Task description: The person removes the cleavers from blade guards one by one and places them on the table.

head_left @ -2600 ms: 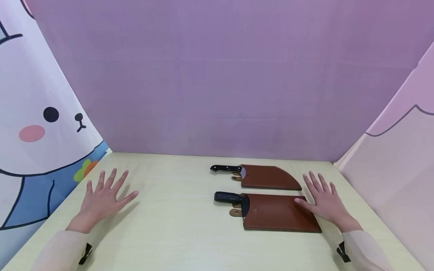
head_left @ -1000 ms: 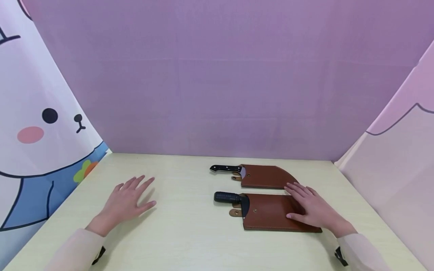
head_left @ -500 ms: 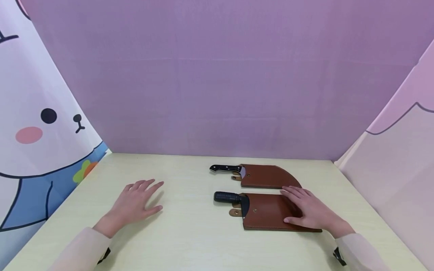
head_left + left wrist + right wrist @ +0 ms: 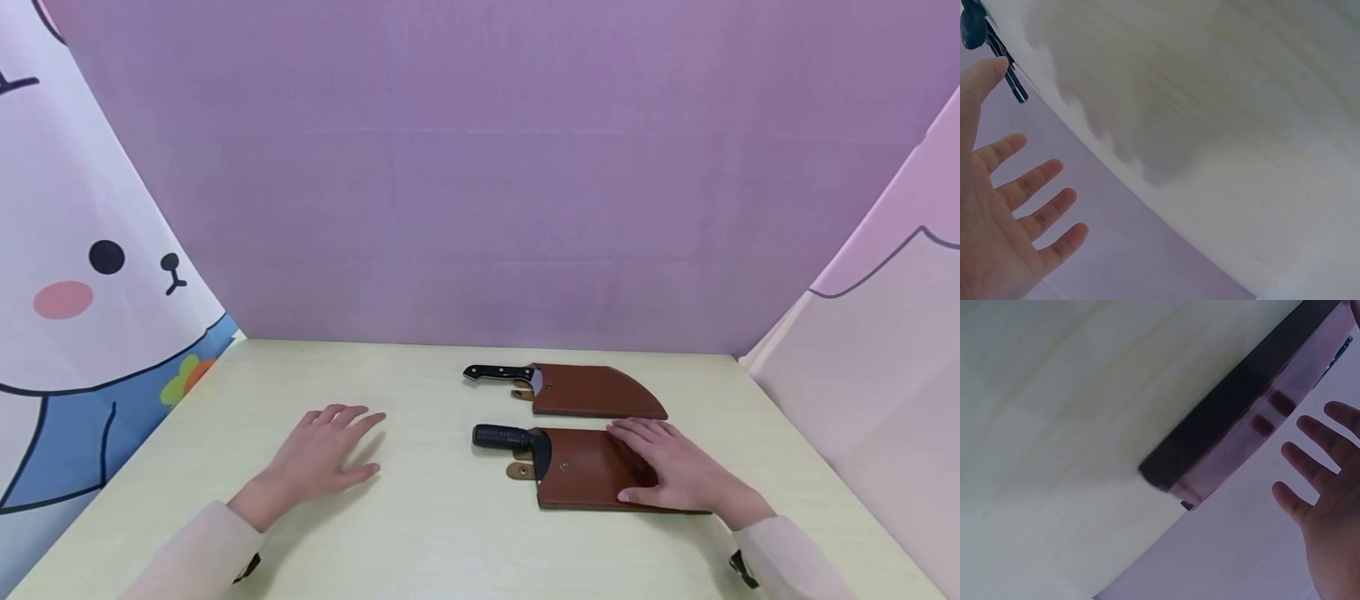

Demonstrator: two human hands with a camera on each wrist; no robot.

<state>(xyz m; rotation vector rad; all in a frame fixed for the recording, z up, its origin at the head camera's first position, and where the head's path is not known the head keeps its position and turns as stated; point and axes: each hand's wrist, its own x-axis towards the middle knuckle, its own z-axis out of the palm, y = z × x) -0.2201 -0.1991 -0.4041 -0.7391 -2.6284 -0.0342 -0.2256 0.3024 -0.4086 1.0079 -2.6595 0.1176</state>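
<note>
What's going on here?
A person has both bare hands over a pale wood-grain table. The right hand is open over the right end of a flat brown leather-look sheath, seemingly just above it; contact can't be confirmed. That sheath holds a knife with a black cylindrical handle. Behind it, a knife with a black riveted handle lies in a brown curved-edge sheath, untouched. The left hand is open, holding nothing.
</note>
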